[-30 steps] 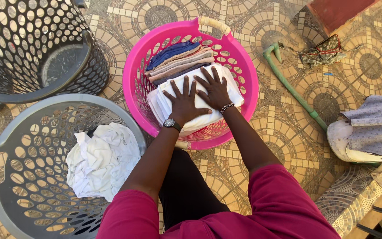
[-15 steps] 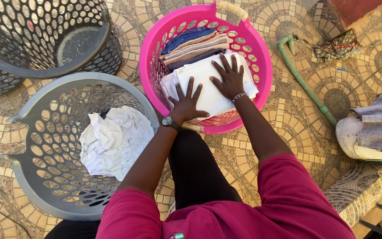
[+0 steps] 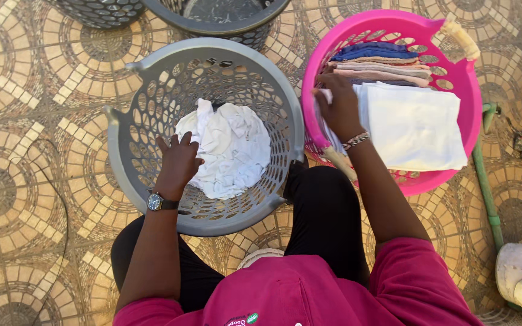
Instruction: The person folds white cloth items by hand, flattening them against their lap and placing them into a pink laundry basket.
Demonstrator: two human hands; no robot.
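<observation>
Laundry fills the head view: the left hand (image 3: 176, 164), fingers spread and gripping nothing, rests on crumpled white cloth (image 3: 228, 148) inside the grey basket (image 3: 122, 157) at centre. The right hand (image 3: 339, 108) presses the folded white cloth (image 3: 415, 127) in the pink basket (image 3: 472, 102), upper right; its grip cannot be told.

Three grey baskets (image 3: 203, 136), one pink basket (image 3: 454, 78), two hands (image 3: 177, 164), one green hose (image 3: 486, 187)

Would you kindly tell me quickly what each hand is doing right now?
Left hand: open, fingers spread over the white cloth in the grey basket.
Right hand: resting on the folded white cloth; grip cannot be told.
</observation>
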